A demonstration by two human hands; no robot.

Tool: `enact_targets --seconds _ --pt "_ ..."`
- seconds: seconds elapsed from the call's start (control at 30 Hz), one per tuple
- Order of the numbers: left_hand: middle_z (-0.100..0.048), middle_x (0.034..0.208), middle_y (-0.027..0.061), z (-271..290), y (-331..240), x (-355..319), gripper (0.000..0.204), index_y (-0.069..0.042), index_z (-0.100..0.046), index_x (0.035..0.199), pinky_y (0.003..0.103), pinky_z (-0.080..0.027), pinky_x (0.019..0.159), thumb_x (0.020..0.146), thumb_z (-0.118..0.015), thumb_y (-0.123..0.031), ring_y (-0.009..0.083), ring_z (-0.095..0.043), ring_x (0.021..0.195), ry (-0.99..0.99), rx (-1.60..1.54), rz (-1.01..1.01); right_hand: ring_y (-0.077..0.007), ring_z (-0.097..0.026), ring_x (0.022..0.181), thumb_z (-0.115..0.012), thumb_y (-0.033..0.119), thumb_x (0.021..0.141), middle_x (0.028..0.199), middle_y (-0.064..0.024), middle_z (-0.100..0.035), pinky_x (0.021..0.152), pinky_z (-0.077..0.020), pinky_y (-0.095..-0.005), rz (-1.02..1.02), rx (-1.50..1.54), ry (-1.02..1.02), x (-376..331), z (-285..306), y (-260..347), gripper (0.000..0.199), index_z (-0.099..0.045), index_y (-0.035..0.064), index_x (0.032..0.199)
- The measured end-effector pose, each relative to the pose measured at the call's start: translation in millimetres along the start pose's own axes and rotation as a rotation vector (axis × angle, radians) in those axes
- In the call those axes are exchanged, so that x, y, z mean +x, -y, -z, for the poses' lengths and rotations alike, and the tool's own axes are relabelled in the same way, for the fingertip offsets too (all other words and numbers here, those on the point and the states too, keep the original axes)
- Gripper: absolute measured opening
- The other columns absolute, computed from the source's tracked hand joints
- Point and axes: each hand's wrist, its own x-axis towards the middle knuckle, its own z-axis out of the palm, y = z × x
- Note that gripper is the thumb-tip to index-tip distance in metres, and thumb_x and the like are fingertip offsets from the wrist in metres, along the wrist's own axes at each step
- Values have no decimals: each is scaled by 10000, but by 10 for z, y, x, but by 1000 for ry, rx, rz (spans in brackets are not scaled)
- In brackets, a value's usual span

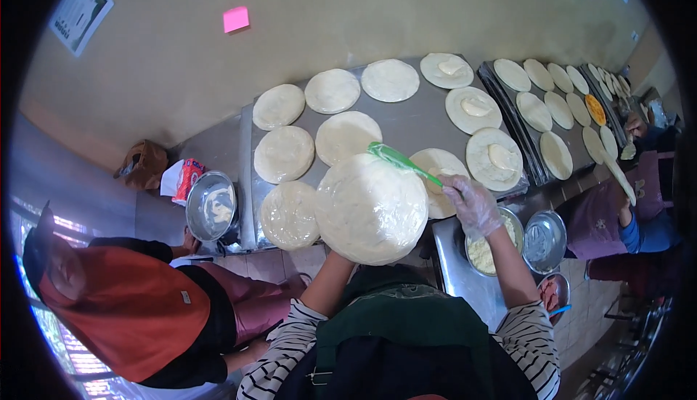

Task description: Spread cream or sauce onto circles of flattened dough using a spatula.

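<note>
A large round bowl [372, 215] heaped with glossy white cream is held up in front of me at the table's near edge. My left forearm runs up beneath it; the left hand under the bowl is hidden. In a clear plastic glove, my right hand [472, 205] is closed on the handle of a green spatula [403, 159], whose blade lies over the bowl's far right side. Flat dough rounds [284, 154] cover the metal table [417, 125] beyond. Three rounds at the right, such as the nearest dough round [479, 171], carry dollops of white cream.
At left are a metal bowl [212, 229], a red-and-white packet [190, 181] and a person [138, 305] in an orange head covering. Bowls stand at right, one with pale shreds [483, 256]. Another person [606, 207] works beside trays of dough rounds [534, 112].
</note>
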Motion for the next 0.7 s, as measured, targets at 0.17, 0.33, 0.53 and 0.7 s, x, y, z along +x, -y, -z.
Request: enact_targets --seconds 0.17,0.33,0.53,0.7 --pt "-426 1495 146 10 175 128 709 -76 -311 1513 504 -320 1162 1019 -312 -584 311 -410 1385 -9 -22 38 -371 -659 831 -593 258 973 931 -152 -668 728 -519 -454 -105 -133 130 78 318 -465 192 -650 125 1099" --pt "-421 1499 147 52 213 244 717 -73 -307 1515 508 -311 1168 1018 -307 -590 313 -401 1392 -52 -33 35 -369 -661 809 -586 271 973 885 -156 -675 737 -522 -447 5 -36 122 213 585 -35 211 -663 124 1104" --pt "-414 1504 149 46 393 409 726 -69 -302 1516 512 -300 1175 1017 -300 -597 317 -391 1401 -44 -49 50 -368 -666 812 -581 275 972 906 -170 -682 732 -523 -457 -223 -373 305 1 992 -601 213 -660 126 1100" --pt "-409 1508 151 -155 649 1190 734 -66 -298 1518 515 -291 1181 1016 -295 -602 319 -382 1408 -36 -70 52 -354 -677 835 -608 250 963 923 -185 -688 729 -517 -438 -365 -200 -12 -468 1047 -761 198 -654 118 1103"
